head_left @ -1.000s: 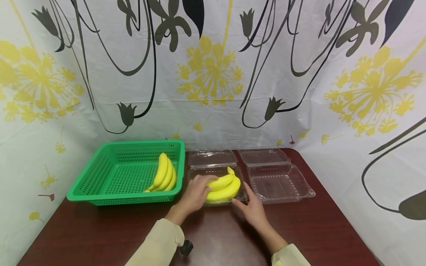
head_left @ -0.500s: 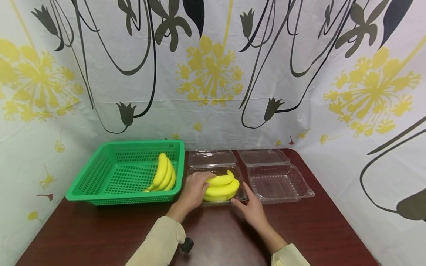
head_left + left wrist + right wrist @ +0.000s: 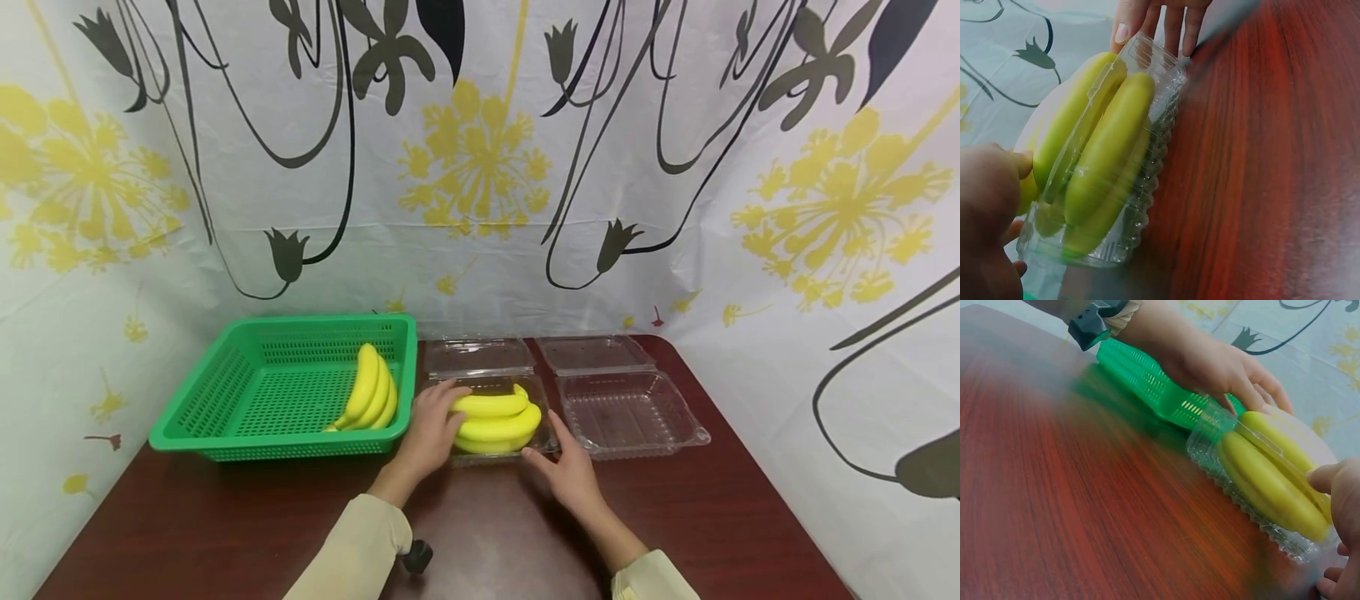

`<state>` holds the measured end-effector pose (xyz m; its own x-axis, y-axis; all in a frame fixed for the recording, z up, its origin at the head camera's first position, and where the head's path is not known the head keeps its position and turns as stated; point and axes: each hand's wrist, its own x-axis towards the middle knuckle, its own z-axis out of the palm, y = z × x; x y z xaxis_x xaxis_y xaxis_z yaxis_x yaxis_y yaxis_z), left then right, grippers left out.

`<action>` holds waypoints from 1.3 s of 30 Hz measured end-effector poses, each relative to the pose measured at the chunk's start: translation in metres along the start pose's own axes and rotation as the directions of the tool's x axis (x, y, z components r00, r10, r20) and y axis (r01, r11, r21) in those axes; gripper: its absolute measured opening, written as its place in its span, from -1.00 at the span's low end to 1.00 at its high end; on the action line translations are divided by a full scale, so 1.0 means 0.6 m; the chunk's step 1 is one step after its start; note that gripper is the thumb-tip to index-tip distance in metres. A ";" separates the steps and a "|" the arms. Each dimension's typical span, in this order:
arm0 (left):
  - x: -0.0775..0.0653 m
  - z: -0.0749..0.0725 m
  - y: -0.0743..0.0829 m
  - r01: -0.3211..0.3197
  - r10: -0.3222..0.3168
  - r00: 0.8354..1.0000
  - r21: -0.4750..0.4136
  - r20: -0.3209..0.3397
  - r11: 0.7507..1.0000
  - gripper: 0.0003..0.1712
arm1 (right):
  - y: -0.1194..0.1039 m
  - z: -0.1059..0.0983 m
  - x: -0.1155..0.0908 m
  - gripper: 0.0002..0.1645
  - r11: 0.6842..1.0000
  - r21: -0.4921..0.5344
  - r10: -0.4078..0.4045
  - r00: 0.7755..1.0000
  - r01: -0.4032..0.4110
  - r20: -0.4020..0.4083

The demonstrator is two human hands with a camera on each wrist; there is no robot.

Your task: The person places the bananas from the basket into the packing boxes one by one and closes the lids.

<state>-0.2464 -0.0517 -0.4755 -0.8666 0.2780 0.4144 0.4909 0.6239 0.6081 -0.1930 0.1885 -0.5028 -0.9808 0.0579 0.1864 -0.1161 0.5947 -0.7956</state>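
Observation:
A yellow banana bunch (image 3: 498, 429) lies in the left clear plastic clamshell container (image 3: 487, 385), whose lid is folded back flat behind it. My left hand (image 3: 431, 421) holds the left end of the bunch, thumb on the near side and fingers over the far side. In the left wrist view the thumb touches the end of a banana (image 3: 1107, 150). My right hand (image 3: 573, 475) holds the container's near right corner, with its thumb at the front rim and its fingers along the right side. The right wrist view shows its thumb at the rim.
On the left stands a green plastic basket (image 3: 180, 442) with another banana bunch (image 3: 371, 392) at its right end. A second clear clamshell (image 3: 630, 408) stands lid-back on the right. Behind the dark red table (image 3: 240, 525) hangs a white patterned cloth (image 3: 480, 275).
The bunch has settled lower and a little left in the container. My left hand has drawn back left, showing more of the bananas' left end. The right hand has stayed at the corner.

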 end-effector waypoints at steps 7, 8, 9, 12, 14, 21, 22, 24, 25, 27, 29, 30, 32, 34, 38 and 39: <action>-0.019 0.001 -0.013 0.101 -0.101 0.995 -0.210 0.008 0.973 -0.51 | -0.001 0.001 0.000 -0.04 0.999 0.019 0.026 1.000 -0.026 0.001; -0.021 0.001 -0.015 0.113 -0.115 0.993 -0.238 0.008 0.965 -0.49 | -0.001 0.001 0.000 -0.03 0.999 0.024 0.026 1.000 -0.027 0.004; -0.024 0.000 -0.016 0.125 -0.128 0.992 -0.268 0.006 0.955 -0.47 | -0.002 0.001 0.000 -0.03 0.999 0.029 0.026 1.000 -0.026 0.007; -0.030 0.002 -0.019 0.132 -0.144 0.990 -0.343 -0.009 0.930 -0.42 | -0.002 0.001 0.001 -0.01 0.998 0.054 0.038 0.999 -0.039 0.014; -0.034 0.002 -0.021 0.141 -0.157 0.988 -0.374 -0.012 0.916 -0.39 | -0.003 0.000 0.002 0.01 0.996 0.068 0.051 0.999 -0.052 0.015; -0.043 0.007 -0.029 0.188 -0.206 0.978 -0.443 0.007 0.877 -0.25 | -0.015 -0.007 0.003 0.01 0.959 0.227 0.158 0.985 -0.169 0.066; -0.043 0.007 -0.030 0.202 -0.219 0.976 -0.452 0.015 0.869 -0.23 | -0.017 -0.009 0.005 0.01 0.948 0.261 0.169 0.983 -0.183 0.078; -0.044 0.007 -0.032 0.220 -0.235 0.972 -0.465 0.027 0.858 -0.19 | -0.022 -0.012 0.008 0.00 0.924 0.323 0.183 0.978 -0.205 0.097; -0.044 0.006 -0.032 0.232 -0.246 0.969 -0.472 0.034 0.850 -0.17 | -0.024 -0.014 0.010 -0.01 0.915 0.345 0.186 0.977 -0.211 0.105; -0.044 0.006 -0.033 0.247 -0.257 0.965 -0.481 0.046 0.841 -0.15 | -0.028 -0.018 0.014 -0.03 0.905 0.369 0.183 0.977 -0.211 0.112; -0.044 0.007 -0.034 0.251 -0.260 0.964 -0.504 0.054 0.827 -0.13 | -0.033 -0.021 0.017 -0.05 0.904 0.370 0.182 0.977 -0.212 0.115; -0.045 0.007 -0.034 0.248 -0.258 0.965 -0.518 0.055 0.819 -0.12 | -0.034 -0.022 0.018 -0.06 0.905 0.370 0.181 0.976 -0.213 0.118; -0.045 0.008 -0.035 0.246 -0.258 0.964 -0.549 0.056 0.799 -0.10 | -0.037 -0.023 0.021 -0.07 0.902 0.374 0.180 0.976 -0.214 0.122; -0.047 0.008 -0.035 0.238 -0.256 0.965 -0.579 0.052 0.779 -0.08 | -0.038 -0.023 0.023 -0.09 0.897 0.384 0.182 0.975 -0.218 0.128; -0.050 0.008 -0.039 0.251 -0.278 0.959 -0.601 0.050 0.758 -0.04 | -0.040 -0.023 0.028 -0.11 0.887 0.401 0.189 0.972 -0.229 0.137; -0.052 0.007 -0.039 0.256 -0.284 0.957 -0.604 0.051 0.755 -0.04 | -0.040 -0.023 0.030 -0.12 0.885 0.402 0.193 0.971 -0.234 0.139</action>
<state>-0.2315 -0.0717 -0.5054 -0.9737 0.1262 0.1895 0.2027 0.1015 0.9740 -0.2054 0.1861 -0.4723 -0.9968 0.0596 -0.0527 0.0631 0.1901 -0.9797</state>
